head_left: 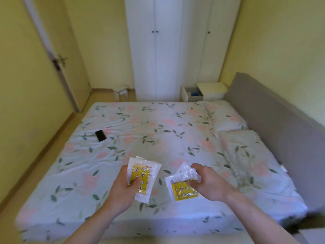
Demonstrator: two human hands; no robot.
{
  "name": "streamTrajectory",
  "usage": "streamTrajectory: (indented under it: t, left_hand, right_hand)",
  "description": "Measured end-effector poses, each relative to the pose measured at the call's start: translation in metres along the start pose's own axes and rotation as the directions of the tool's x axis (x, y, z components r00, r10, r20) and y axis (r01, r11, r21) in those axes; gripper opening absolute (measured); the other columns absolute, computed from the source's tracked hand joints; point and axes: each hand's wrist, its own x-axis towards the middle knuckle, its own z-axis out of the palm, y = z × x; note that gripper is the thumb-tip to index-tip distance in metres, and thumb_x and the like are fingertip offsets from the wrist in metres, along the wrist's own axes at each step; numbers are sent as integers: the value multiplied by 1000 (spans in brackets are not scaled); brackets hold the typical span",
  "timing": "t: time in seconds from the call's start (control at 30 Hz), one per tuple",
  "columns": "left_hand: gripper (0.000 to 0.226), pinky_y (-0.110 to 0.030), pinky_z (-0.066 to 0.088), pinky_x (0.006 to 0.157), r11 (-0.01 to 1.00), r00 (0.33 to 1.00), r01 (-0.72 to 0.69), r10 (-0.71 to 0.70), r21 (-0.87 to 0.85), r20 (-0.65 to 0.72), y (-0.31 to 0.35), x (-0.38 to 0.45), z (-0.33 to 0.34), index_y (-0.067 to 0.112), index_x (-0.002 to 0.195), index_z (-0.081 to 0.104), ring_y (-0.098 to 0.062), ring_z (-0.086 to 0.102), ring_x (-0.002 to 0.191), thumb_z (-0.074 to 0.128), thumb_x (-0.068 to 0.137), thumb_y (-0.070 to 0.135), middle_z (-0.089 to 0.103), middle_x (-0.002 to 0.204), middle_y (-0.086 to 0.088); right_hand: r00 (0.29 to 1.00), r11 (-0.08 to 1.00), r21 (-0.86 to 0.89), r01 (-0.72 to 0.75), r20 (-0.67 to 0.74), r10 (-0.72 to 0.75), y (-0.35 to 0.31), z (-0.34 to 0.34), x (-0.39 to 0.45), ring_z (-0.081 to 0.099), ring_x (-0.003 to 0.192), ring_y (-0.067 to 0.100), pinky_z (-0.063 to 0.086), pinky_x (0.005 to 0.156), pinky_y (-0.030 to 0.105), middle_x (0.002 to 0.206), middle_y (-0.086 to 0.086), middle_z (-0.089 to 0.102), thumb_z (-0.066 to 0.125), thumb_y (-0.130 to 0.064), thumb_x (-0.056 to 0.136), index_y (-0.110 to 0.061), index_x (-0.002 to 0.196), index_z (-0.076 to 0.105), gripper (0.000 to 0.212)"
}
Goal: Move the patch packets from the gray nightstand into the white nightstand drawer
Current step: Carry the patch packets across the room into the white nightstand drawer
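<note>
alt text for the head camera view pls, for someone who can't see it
Each of a person's hands, left hand and right hand, grips yellow-printed patch packets over a floral bed. Across the bed, a white nightstand has its drawer pulled open beside a white wardrobe. A black phone lies on the bed.
</note>
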Motion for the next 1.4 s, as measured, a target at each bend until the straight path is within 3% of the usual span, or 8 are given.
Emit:
streamTrajectory:
  t: [0.13,0.27,0.43,0.63,0.77,0.97,1.1,1.4]
  left_hand:
    - [21,-32,56,79,995,993,62,-70,-83,-97,-28,15,-85,31,109,58,-7,70,89,64,97,15,72,103,7]
    - [17,-29,54,73,988,973,105,-124,-110,-193,-60,40,-165,26,107,58,-14,70,87,64,97,14,73,96,3]
    - [14,-22,39,57,982,946,171,-186,-80,-267,-108,81,-266,15,92,50,-4,47,55,61,99,12,56,62,16]
    - [18,-44,54,86,958,899,262,-287,-118,-330,-152,118,-395,24,113,56,-29,69,92,63,97,21,72,102,-9]
    - [21,-56,53,88,941,836,286,-338,-183,-433,-186,121,-475,24,104,56,-38,66,88,64,88,34,68,100,-17]
    - [9,-36,52,76,927,765,281,-373,-248,-525,-237,135,-579,21,102,55,-28,68,87,62,98,16,73,94,-3]
    - [11,-40,52,71,938,747,267,-347,-222,-567,-277,154,-651,20,98,55,-15,63,72,63,97,12,70,82,4]
    - [12,-19,53,62,948,837,244,-312,-203,-449,-358,200,-820,20,106,56,-1,66,71,60,100,10,69,91,-1]
  right_hand:
    - [992,994,-37,103,73,-100,-85,30,59,61,65,3,48,61,23,81,-6,66,65,-34,94,-29,106,57,16]
    - [972,981,-21,193,144,-188,-163,69,125,68,69,10,57,65,36,88,-6,71,67,-36,91,-32,102,57,16]
    - [927,949,0,314,217,-307,-261,131,213,68,78,8,56,70,36,93,-9,71,66,-34,93,-40,105,56,17]
    - [878,921,35,388,291,-381,-380,210,312,68,82,12,59,75,44,97,-9,70,65,-37,92,-40,107,55,18]
    - [823,883,23,469,352,-447,-468,254,356,67,77,14,58,65,37,92,-9,67,65,-34,94,-40,101,52,16]
    - [754,829,5,560,412,-511,-581,322,409,63,81,8,52,73,32,90,-13,66,67,-33,92,-38,100,56,15]
    - [750,832,26,554,419,-512,-641,373,438,63,79,5,51,70,29,88,-11,67,69,-32,89,-36,92,58,12]
    - [834,894,14,447,354,-423,-754,478,476,68,82,4,61,74,35,90,-15,68,72,-28,91,-42,90,59,19]
